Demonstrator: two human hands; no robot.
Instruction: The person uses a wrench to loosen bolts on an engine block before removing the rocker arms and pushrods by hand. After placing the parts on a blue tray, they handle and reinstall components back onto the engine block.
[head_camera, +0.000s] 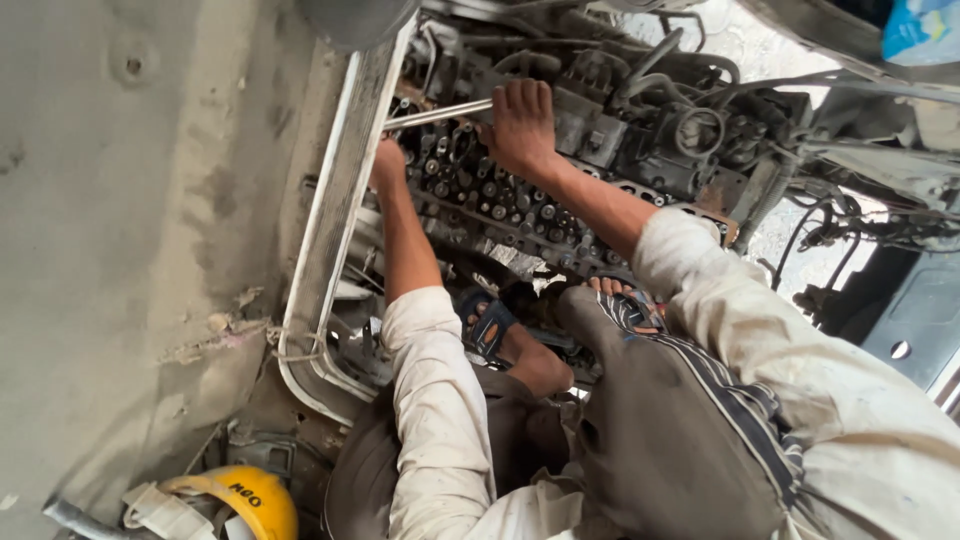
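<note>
Both arms stretch forward, right hand (519, 125) fingers curled shut, left hand (387, 165) lower.

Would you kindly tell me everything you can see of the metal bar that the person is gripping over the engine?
The metal bar is a long, slim, round rod of bright silvery steel. It lies nearly level, tilted slightly up to the right, above the grimy engine. The right hand wraps its right end, hiding the tip; its left end reaches the pale frame rail. The left hand sits below it, apparently not touching.
</note>
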